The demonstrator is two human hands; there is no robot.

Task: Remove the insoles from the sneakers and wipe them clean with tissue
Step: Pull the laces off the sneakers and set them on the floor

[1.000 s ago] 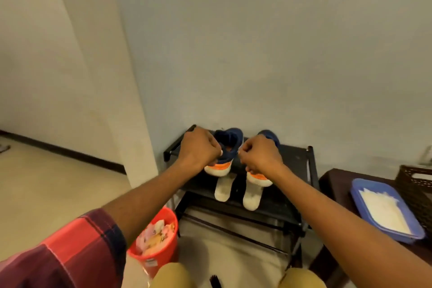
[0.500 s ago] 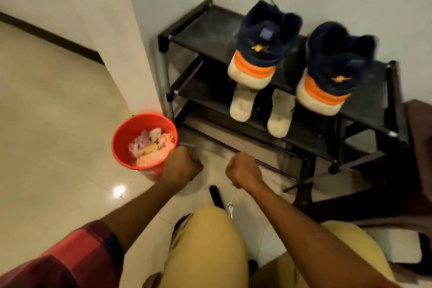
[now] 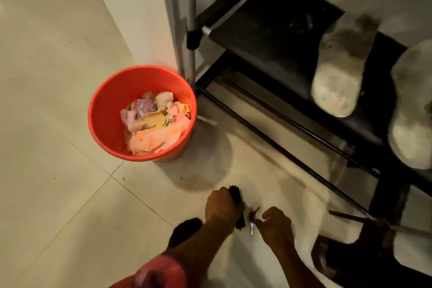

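Observation:
Two dirty whitish insoles lie on the black shoe rack's [image 3: 268,37] lower shelf at the right, the left insole [image 3: 339,72] and the right insole [image 3: 411,110]. The sneakers are out of view. Low on the floor, my left hand [image 3: 221,206] is curled over a black brush [image 3: 238,215]. Just to its right, my right hand [image 3: 275,224] pinches a small bunch of metal keys [image 3: 253,220] with thumb and finger. Both hands are well below and left of the insoles. No tissue shows.
A red bucket [image 3: 102,119] holding crumpled paper and wrappers stands on the tiled floor by the wall corner, left of the rack's leg. My dark-shod feet [image 3: 187,229] are at the bottom edge. A dark table leg [image 3: 383,206] is at the lower right.
My hands left the sneakers on the top shelf and dropped to the floor. The view tilted down, and my hands now close on the brush and the keys.

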